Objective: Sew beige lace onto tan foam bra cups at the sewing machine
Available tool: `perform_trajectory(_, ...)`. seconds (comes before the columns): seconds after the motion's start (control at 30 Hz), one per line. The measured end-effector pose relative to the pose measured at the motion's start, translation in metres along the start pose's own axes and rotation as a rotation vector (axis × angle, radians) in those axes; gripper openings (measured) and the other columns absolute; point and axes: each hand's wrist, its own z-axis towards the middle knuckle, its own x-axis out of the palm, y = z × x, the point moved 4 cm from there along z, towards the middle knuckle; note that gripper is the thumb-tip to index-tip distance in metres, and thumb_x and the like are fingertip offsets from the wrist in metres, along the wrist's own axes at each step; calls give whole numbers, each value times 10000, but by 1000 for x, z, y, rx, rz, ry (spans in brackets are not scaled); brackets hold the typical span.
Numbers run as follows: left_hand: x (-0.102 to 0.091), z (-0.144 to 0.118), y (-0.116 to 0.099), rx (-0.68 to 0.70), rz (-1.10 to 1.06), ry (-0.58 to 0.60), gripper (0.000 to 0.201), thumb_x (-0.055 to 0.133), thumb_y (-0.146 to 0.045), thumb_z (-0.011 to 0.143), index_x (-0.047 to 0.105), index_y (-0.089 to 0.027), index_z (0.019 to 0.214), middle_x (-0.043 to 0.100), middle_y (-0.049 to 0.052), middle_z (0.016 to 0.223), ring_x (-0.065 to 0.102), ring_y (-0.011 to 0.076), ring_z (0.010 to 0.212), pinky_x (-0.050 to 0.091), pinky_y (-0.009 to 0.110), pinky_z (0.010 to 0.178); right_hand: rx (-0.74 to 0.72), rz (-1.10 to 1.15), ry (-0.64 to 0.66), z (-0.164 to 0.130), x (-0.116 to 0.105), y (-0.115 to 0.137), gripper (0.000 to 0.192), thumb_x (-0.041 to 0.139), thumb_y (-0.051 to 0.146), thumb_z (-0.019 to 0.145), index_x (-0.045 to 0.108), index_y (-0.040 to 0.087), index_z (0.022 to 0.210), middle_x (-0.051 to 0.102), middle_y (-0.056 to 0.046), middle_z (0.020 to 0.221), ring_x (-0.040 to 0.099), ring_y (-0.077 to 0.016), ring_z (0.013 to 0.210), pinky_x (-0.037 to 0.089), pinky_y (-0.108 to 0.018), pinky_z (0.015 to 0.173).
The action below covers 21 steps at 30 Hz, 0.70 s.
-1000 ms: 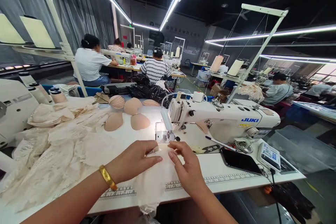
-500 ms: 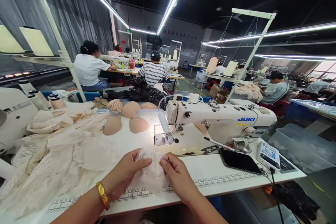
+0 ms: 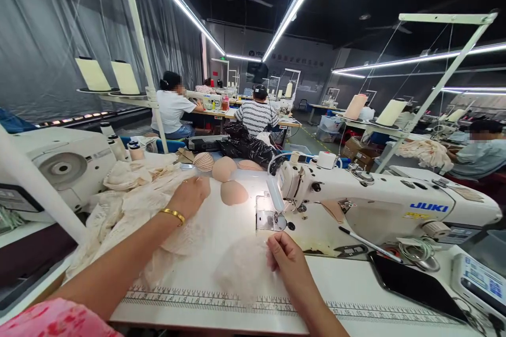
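On the far left: second sewing machine, white, beside a heap of cream lace fabric spread over the tabletop. Left hand extended far across the tabletop, gold bangle on the wrist, fingers curled down onto a beige foam cup at the edge of the lace heap; firm grip or mere touch cannot be told. Further beige foam cups just beyond and right of that hand: one lying dome-up close by, others behind it. Near the front edge, centre: lace-covered cup lying on the tabletop above the printed ruler strip. Right hand resting at the right side of that lace-covered cup, fingertips pinched on its edge. Hands well apart, each on a separate piece. To the right: white JUKI sewing machine, needle area lit, just behind the right hand. Black phone flat on the tabletop right of that hand. In the background: other persons seated at sewing stations, backs turned.
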Motion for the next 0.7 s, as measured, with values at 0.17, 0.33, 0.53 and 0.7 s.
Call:
perform_trajectory(0.17, -3, 16, 14, -91, 49, 50, 215, 659, -353, 1002, 704, -144, 1021, 727, 79, 1084, 691, 245, 1028, 556, 479, 962, -22, -51, 25, -1, 2, 4, 509, 644, 719, 894, 548, 233, 779, 559, 35, 656, 499, -162, 628, 408, -271, 602)
perform_trajectory(0.33, -35, -3, -15, -94, -113, -67, 352, 471, -406, 1008, 702, -142, 1036, 733, 137, 1114, 650, 341, 1139, 501, 486, 993, 5, -77, 3, 1, -2, 7, 473, 650, 686, 907, 629, 221, 826, 631, 25, 691, 540, -156, 615, 425, -271, 619)
perform_trajectory(0.53, -17, -48, -83, -64, -870, 279, 388, 713, -570, 794, 653, -191, 857, 665, 9, 778, 614, 182, 688, 498, 280, 607, 37, 183, 7, 3, -4, 8, 604, 648, 777, 862, 728, 185, 945, 720, -38, 766, 649, -181, 638, 443, -277, 599)
perform_trajectory(0.7, 11, -66, -114, -71, -952, 420, 319, 742, -491, 745, 619, -198, 768, 610, -11, 715, 570, 178, 670, 457, 275, 597, -40, 107, 33, -2, -1, 17, 598, 664, 782, 847, 693, 190, 927, 725, -44, 749, 653, -186, 659, 466, -280, 614)
